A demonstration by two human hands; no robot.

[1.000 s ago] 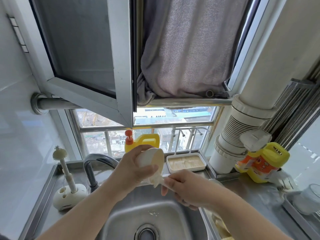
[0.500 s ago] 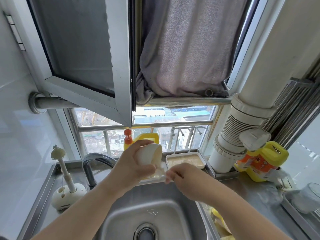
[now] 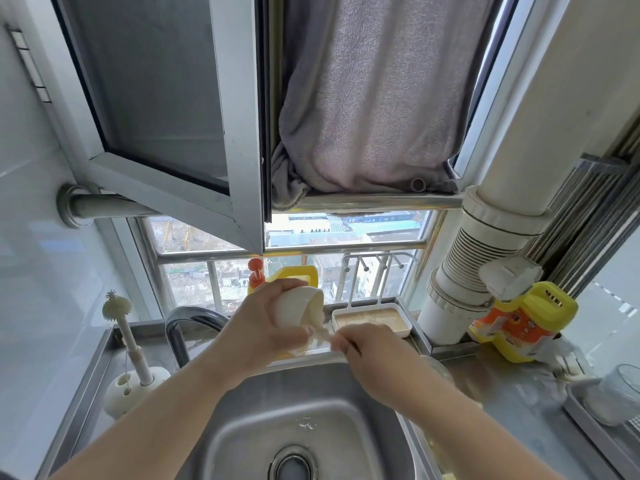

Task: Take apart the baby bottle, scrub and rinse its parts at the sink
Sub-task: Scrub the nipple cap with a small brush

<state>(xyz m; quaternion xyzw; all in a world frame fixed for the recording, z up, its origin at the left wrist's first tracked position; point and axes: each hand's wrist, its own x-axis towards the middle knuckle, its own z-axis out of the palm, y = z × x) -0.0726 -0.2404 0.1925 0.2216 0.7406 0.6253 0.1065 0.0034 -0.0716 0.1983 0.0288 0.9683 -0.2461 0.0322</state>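
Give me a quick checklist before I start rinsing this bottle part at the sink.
1. Left hand has a firm grip on the white bottle part: ok.
2. Right hand pinches the thin piece below it: ok.
3. Both held over the sink: ok.
4. Water running from the faucet: not ok, none visible.
5. Drain unblocked: cannot tell.
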